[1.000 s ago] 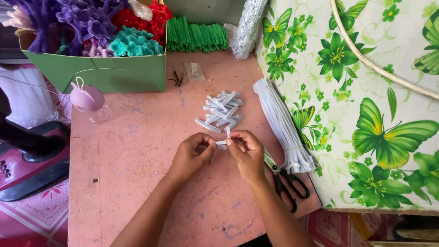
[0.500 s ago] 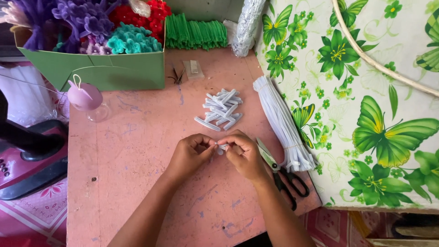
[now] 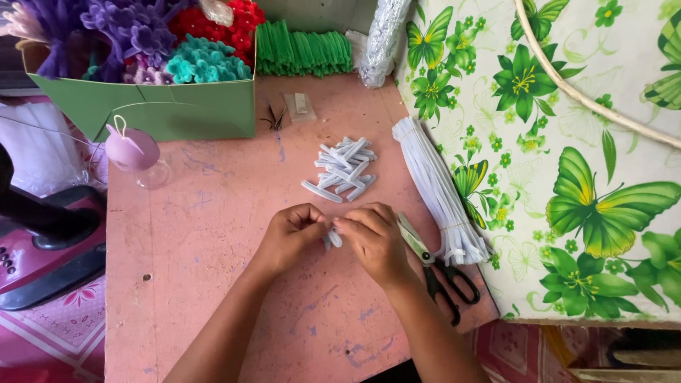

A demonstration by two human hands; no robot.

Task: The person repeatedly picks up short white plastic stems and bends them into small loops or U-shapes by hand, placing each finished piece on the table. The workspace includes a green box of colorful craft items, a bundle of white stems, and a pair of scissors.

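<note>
1. A short white pipe-cleaner piece (image 3: pixel 333 237) is pinched between the fingertips of the left hand (image 3: pixel 293 234) and right hand (image 3: pixel 374 240).
2. Both hands' fingers are curled narrowly around it.
3. It is held above the pink table (image 3: pixel 206 234), near the pile of cut white pieces (image 3: pixel 342 169).

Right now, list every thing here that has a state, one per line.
left hand: pinching white piece
right hand: pinching the same piece
scissors: closed, flat on table
green box: open, full of flowers
long white bundle: tied, lying flat
cut white pieces: loosely piled
</note>
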